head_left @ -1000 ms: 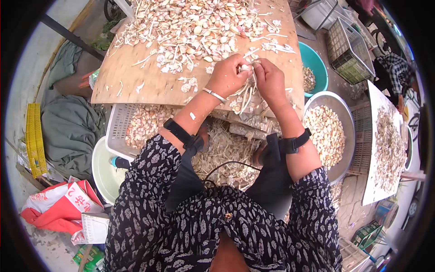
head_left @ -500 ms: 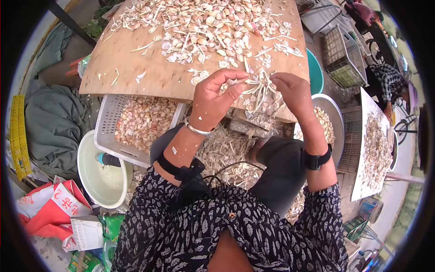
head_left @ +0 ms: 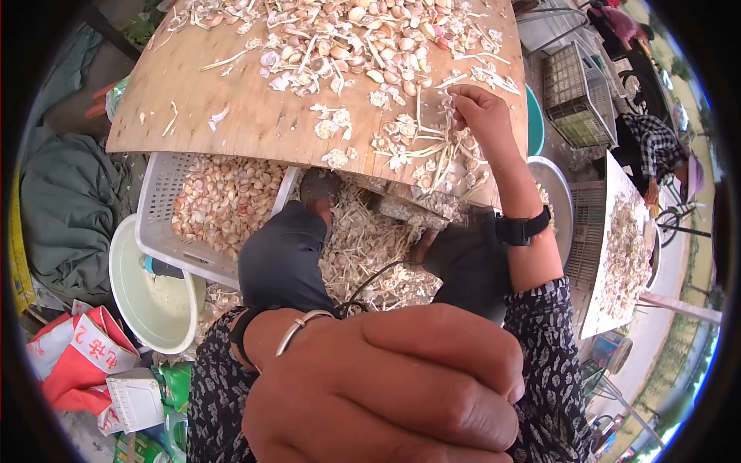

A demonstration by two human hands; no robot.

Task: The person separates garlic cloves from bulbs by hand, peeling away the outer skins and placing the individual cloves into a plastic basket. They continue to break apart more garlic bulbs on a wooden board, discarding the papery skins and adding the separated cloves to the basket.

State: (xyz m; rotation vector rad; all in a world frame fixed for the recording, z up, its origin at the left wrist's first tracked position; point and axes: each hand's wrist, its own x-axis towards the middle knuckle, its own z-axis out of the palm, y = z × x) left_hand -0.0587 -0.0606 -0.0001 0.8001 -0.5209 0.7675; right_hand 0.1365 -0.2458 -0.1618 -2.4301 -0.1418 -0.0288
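Close to the camera, my left hand (head_left: 394, 378) is large at the bottom centre, its fingers curled; whatever it may hold is hidden. My right hand (head_left: 485, 116) is over the right part of the wooden board (head_left: 255, 100), thumb and fingers pinched at a dry garlic stem or skin (head_left: 449, 108). Below it lie dry stems (head_left: 441, 150) and papery skins near the board's edge. A pile of garlic cloves (head_left: 363, 38) covers the far part of the board.
Under the board at left stands a crate (head_left: 147, 204) of cloves, beside a pale green basin (head_left: 123, 270). A metal basin (head_left: 567, 201) is at right. Stems and skins (head_left: 363, 247) lie between the legs. Another person (head_left: 656, 147) works at a white board (head_left: 594, 309).
My left hand has left the board and come up close to the camera. My right hand has moved slightly up. The view has shifted a little, with the board and crate further left.
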